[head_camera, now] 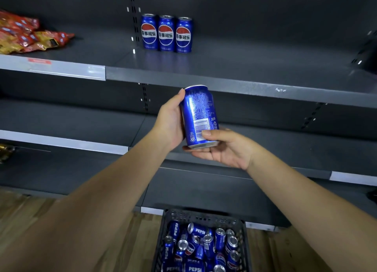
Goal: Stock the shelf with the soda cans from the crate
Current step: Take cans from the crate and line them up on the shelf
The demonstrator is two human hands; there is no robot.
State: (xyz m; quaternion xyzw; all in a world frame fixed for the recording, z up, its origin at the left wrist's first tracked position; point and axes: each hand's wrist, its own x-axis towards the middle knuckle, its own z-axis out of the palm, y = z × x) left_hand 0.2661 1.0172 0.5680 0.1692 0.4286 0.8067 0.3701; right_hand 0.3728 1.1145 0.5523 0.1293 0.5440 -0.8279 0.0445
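My left hand (171,123) wraps the soda can (199,112) and my right hand (224,151) pinches its base, mid-air below the shelf (224,78) edge. Raised carelessly, I think it could clip that edge or topple the three shelved cans (166,34).

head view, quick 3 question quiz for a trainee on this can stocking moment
1. True or false: three cans stand upright on the shelf.
2. The held can shows the camera: A the round logo, B the barcode, C a torn label.
3. Which hand supports the held can's base?
Key: 1 true. 2 B. 3 the right hand; the left hand grips the side.
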